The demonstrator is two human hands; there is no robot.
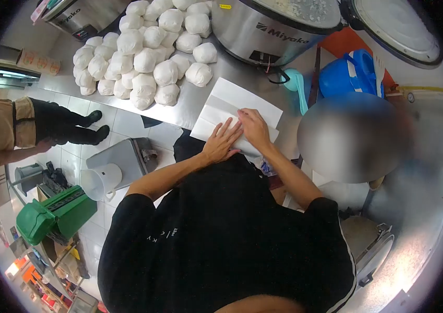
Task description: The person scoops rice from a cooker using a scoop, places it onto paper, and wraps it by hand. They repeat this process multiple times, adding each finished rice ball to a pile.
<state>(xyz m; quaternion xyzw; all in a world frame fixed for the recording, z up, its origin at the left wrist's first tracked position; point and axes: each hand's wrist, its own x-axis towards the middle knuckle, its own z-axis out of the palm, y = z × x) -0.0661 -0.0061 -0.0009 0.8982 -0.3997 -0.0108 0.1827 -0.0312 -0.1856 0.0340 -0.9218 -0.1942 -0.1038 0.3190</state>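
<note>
White wrapping paper (213, 112) lies at an angle on the front edge of the steel table, with fold lines across it. My left hand (221, 140) rests flat on its lower part, fingers spread. Beside it my right hand (254, 128) has its fingers bent together on the paper; whatever is under them is hidden. To the left is a big pile of round white wrapped bundles (143, 60). Behind the paper stands a Miyako rice cooker (284, 39) with white rice inside. A turquoise rice paddle (297, 86) lies right of the paper.
A second cooker (75, 18) is at the back left. On the right are a blue container (339, 73), a large cooker lid (399, 28) and a round metal surface (354, 138). A person (12, 130) stands at left, near a green bin (57, 211) and a white bucket (104, 180).
</note>
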